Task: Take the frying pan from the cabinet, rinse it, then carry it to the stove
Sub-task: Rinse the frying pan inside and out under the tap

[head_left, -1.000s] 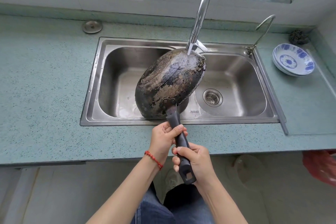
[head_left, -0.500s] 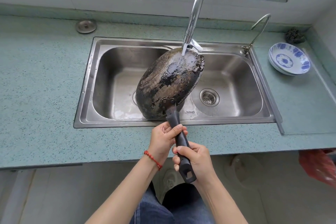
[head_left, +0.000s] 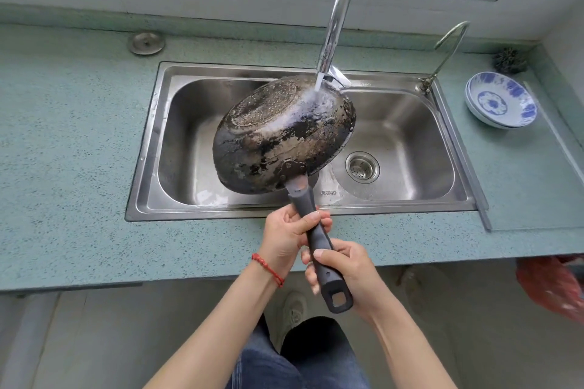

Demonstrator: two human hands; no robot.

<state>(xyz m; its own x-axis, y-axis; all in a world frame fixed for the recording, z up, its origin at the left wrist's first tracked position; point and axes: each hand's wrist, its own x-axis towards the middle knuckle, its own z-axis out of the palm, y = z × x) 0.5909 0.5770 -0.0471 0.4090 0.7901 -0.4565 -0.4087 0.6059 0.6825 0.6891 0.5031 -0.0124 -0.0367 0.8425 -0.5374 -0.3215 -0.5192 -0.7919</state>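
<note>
Frying pan (head_left: 284, 136) held over the double-basin steel sink (head_left: 148, 148), turned underside up and tilted, blackened and scorched base facing the camera, rim toward the basins. Pan body above the divider between the two basins, mostly over the left one; not resting on the sink as far as can be told. Stream of water (head_left: 319, 84) falling from the chrome faucet (head_left: 336, 19) onto the upper right part of the underside, spreading into a wet sheen down the base. Dark handle (head_left: 316, 237) extending from the riveted bracket toward the near edge of the counter (head_left: 63, 167). Left hand (head_left: 286, 240) wrapped around the upper part of the handle, fingers curled closed on it, thumb laid across the top; red cord bracelet (head_left: 268, 270) on that wrist. Right hand (head_left: 344, 275) gripping the lower part of the handle just above the hanging hole, fingers folded around it from the right side, thumb pressed on the top face. Both hands close together, nearly touching. Drain strainer (head_left: 362, 167) visible in the right basin, right of the pan. Smaller curved tap (head_left: 448, 41) at the sink's far right corner. Stacked blue-and-white bowls (head_left: 501, 101) on the counter right of the sink, dark scouring ball (head_left: 510, 60) behind them. Round metal cap (head_left: 146, 43) on the counter behind the sink's left corner. Red plastic bag (head_left: 550, 287) below the counter at the right edge.
</note>
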